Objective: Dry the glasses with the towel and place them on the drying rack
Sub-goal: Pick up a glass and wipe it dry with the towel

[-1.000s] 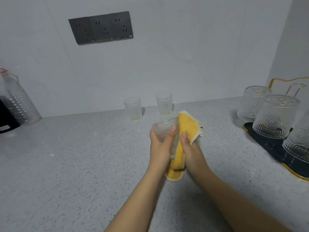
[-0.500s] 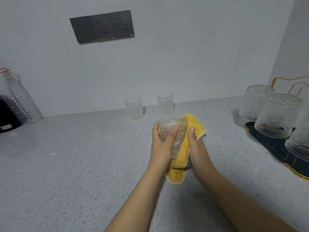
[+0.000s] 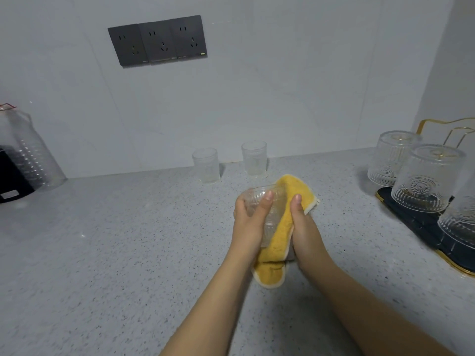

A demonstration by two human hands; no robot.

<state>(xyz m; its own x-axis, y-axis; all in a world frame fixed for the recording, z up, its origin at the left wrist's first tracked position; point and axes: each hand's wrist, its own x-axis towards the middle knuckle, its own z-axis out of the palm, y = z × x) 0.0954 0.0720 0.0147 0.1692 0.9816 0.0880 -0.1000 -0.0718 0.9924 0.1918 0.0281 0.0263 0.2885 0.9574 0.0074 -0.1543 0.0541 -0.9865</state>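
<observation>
ribbed glass (image 3: 267, 209) gripped in left hand (image 3: 250, 222), yellow towel (image 3: 280, 235) pressed by right hand (image 3: 303, 224)

A grey speckled countertop (image 3: 108, 253) runs back to a pale wall. At twelve o'clock two clear glasses stand upright near the wall, one (image 3: 206, 165) just left of the other (image 3: 254, 158), apart. At three o'clock a dark drying rack (image 3: 421, 224) with a gold rim sits on the counter. At nine o'clock stands a clear ribbed plastic jug (image 3: 30, 152), with a black object (image 3: 11, 181) beside it.
</observation>
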